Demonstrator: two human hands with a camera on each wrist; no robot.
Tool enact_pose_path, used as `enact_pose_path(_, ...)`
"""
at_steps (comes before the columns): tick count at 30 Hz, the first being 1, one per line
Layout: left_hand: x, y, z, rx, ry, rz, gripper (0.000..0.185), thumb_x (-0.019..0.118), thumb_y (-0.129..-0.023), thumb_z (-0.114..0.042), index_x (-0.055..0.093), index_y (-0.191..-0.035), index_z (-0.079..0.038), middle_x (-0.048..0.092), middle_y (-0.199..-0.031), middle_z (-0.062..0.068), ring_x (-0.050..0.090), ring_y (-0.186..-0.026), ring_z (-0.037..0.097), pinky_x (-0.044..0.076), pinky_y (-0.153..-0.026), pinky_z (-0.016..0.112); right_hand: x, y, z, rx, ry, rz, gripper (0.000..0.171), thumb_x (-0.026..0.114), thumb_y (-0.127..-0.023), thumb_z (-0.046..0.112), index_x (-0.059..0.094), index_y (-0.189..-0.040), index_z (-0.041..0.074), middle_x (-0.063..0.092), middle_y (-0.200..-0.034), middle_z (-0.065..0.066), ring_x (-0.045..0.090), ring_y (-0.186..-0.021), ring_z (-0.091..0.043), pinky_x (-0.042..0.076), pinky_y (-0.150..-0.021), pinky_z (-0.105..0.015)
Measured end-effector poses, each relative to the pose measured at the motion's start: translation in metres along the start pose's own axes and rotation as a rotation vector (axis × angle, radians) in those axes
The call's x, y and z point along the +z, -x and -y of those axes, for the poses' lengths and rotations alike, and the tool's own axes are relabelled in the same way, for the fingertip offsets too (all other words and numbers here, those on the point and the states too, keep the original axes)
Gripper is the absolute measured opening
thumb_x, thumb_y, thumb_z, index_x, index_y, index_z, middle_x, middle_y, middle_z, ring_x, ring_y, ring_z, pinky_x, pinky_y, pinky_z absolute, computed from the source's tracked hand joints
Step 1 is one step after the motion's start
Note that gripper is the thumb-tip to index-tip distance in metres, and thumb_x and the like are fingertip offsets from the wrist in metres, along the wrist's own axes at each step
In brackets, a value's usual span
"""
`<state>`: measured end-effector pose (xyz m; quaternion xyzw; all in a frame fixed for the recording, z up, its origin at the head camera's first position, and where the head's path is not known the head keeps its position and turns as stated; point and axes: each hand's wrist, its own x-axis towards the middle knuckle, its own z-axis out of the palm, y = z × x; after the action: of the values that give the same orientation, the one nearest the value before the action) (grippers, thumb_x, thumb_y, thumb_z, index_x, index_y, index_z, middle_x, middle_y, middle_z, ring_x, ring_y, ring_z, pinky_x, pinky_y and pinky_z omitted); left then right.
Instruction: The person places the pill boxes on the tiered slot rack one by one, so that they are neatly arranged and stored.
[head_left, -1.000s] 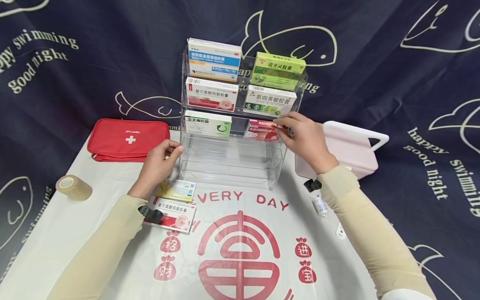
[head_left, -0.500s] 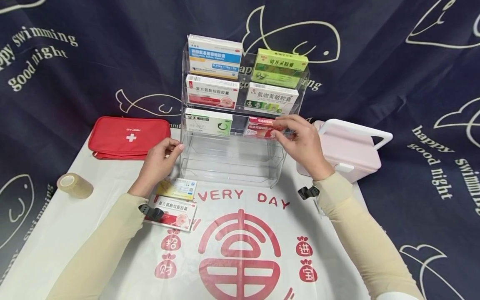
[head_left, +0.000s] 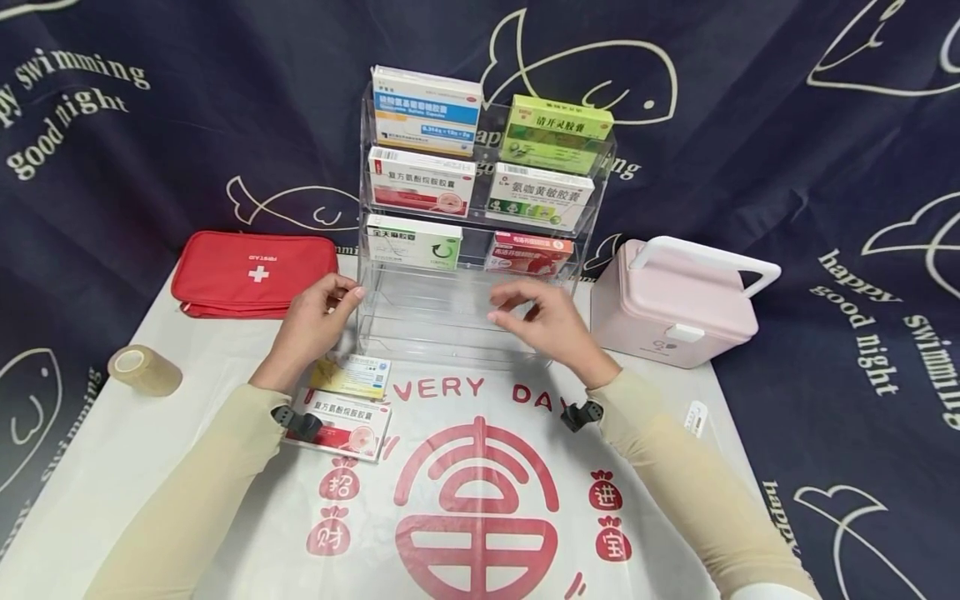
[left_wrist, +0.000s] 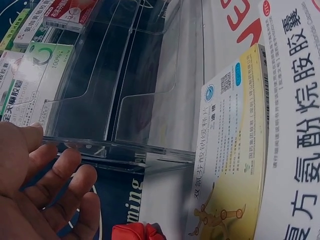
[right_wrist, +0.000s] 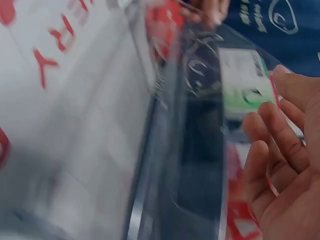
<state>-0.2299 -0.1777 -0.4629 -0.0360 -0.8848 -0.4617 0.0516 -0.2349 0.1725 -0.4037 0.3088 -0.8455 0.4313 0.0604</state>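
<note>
A clear plastic display rack (head_left: 461,321) holds several medicine boxes in its upper tiers. My left hand (head_left: 318,321) is at its left edge; in the left wrist view, the thumb and fingers lie on either side of the rack's side panel, pinching it. My right hand (head_left: 543,321) is in front of the lower right tiers, fingers loosely bent and holding nothing. Above it, a red medicine box (head_left: 528,254) sits in the third tier, beside a white-and-green box (head_left: 412,243). By my left wrist lie a yellow-and-white box (head_left: 352,377) and a white-and-red box (head_left: 348,427).
A red first-aid pouch (head_left: 255,275) lies left of the rack, with a roll of tape (head_left: 146,371) nearer the table's left edge. On the right stand a pink lidded case (head_left: 675,308) with a white handle and, nearer, a small white item (head_left: 696,418).
My right hand has let go of the red box and moved down and left, leaving the box in the third tier. The left hand has stayed at the rack's edge.
</note>
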Motion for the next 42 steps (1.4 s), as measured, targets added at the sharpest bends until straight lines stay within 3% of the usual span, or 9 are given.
enact_pose_path(8,-0.002,0.002,0.0,0.001,-0.004,0.004,0.038,0.061,-0.103,-0.039,0.063,-0.121,-0.005,0.065,-0.106,0.012,0.059,-0.097,0.03,0.044,-0.087,0.047,0.057,0.016,-0.007,0.021,-0.026,0.249,0.029,0.082,-0.088,0.02,0.074,-0.116,0.013,0.073,-0.104,-0.001,0.067,-0.088,-0.007,0.056,-0.073,-0.04)
enact_pose_path(15,-0.006,0.002,-0.002,-0.009,-0.023,0.033,0.04,0.061,-0.102,-0.04,0.064,-0.122,-0.005,0.066,-0.111,0.013,0.059,-0.1,0.031,0.045,-0.09,0.049,0.091,0.024,0.001,0.007,0.018,0.381,0.03,0.083,-0.088,0.024,0.075,-0.114,0.011,0.074,-0.101,-0.002,0.068,-0.086,-0.011,0.055,-0.073,-0.034)
enact_pose_path(22,-0.008,0.0,-0.005,0.0,-0.043,0.036,0.039,0.064,-0.101,-0.038,0.066,-0.122,-0.004,0.068,-0.112,0.014,0.06,-0.099,0.031,0.046,-0.088,0.049,0.115,0.029,0.01,0.035,0.121,0.496,0.027,0.081,-0.089,0.032,0.077,-0.111,0.017,0.071,-0.095,0.006,0.064,-0.082,-0.005,0.048,-0.071,-0.02)
enact_pose_path(30,-0.013,-0.004,-0.012,0.041,-0.054,-0.033,0.035,0.068,-0.099,-0.03,0.069,-0.119,-0.002,0.068,-0.112,0.014,0.061,-0.096,0.031,0.047,-0.084,0.046,0.137,0.036,0.019,0.048,0.217,0.547,0.035,0.083,-0.086,0.041,0.078,-0.112,0.019,0.071,-0.099,0.01,0.062,-0.084,-0.003,0.046,-0.068,-0.017)
enact_pose_path(37,-0.013,-0.009,-0.018,0.083,-0.057,-0.081,0.03,0.069,-0.099,-0.026,0.071,-0.115,-0.001,0.071,-0.104,0.014,0.061,-0.089,0.029,0.046,-0.078,0.041,0.157,0.041,0.026,0.051,0.361,0.482,0.043,0.075,-0.084,0.063,0.079,-0.104,0.026,0.069,-0.093,0.017,0.055,-0.073,0.006,0.045,-0.059,-0.022)
enact_pose_path(42,-0.011,-0.012,-0.021,0.094,-0.052,-0.096,0.025,0.07,-0.097,-0.021,0.07,-0.113,-0.002,0.071,-0.098,0.013,0.061,-0.086,0.027,0.045,-0.077,0.038,0.166,0.042,0.031,0.061,0.422,0.451,0.046,0.071,-0.083,0.068,0.077,-0.101,0.026,0.067,-0.089,0.014,0.055,-0.07,0.003,0.044,-0.055,-0.026)
